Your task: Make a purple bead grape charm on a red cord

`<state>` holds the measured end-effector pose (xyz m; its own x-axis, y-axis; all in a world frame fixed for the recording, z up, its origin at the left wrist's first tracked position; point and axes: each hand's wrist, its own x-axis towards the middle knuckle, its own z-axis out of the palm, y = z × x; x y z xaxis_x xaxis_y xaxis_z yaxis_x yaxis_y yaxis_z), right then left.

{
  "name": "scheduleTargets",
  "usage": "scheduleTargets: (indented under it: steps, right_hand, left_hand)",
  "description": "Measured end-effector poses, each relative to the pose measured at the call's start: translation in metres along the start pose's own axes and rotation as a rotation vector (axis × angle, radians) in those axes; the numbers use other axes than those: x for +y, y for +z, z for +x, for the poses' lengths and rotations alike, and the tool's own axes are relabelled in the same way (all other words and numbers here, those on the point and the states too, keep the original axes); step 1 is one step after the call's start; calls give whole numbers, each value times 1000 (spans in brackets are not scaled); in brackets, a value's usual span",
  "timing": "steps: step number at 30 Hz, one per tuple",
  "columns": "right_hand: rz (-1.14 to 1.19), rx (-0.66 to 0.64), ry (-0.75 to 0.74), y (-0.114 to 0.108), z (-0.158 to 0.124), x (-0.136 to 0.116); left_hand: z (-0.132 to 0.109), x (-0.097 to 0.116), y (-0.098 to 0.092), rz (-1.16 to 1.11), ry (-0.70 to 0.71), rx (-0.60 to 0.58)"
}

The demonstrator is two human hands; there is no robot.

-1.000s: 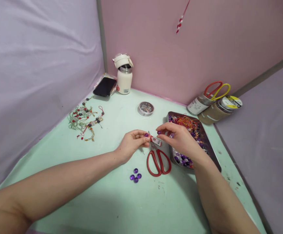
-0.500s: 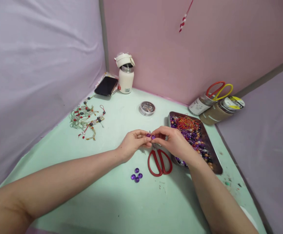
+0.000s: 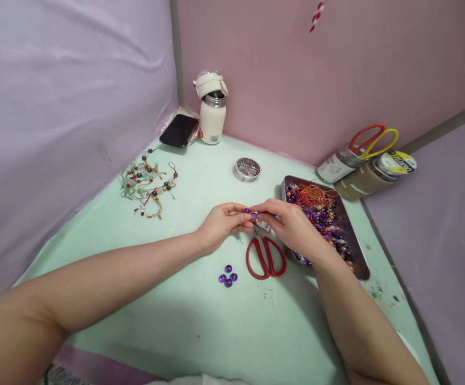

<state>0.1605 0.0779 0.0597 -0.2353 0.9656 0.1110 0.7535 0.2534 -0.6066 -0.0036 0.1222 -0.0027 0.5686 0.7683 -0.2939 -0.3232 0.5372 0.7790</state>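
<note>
Two purple beads (image 3: 250,213) are pinched between my two hands above the middle of the table. My left hand (image 3: 225,224) is closed, its thumb and fingertips on the beads from the left. From the right, my right hand (image 3: 286,222) meets them with thumb and forefinger pressed together; any string between the hands is too fine to make out. Red-handled scissors (image 3: 265,259) lie just below the hands, their blades partly hidden. Several loose purple beads (image 3: 228,276) sit in a small cluster on the table left of the scissors.
A metal tray (image 3: 355,243) of mixed beads and orange-red cord stands on the right, partly under my right forearm. Behind it are jars (image 3: 361,182) with scissors. A round tin (image 3: 248,169), white bottle (image 3: 212,120), phone (image 3: 179,131) and beaded strings (image 3: 146,184) stand farther back.
The view has tilted slightly downward, so the table's near edge shows. Both hands still hold the purple beads together, with only a small shift of the fingers.
</note>
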Motion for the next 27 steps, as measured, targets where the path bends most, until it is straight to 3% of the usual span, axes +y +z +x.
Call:
scheduleTargets:
  steps: [13, 27]
  right_hand:
    - [84, 31, 132, -1, -2, 0]
    - [-143, 65, -26, -2, -4, -9]
  left_hand:
    - [0, -4, 0, 125, 43, -32]
    - [-8, 3, 7, 242, 82, -22]
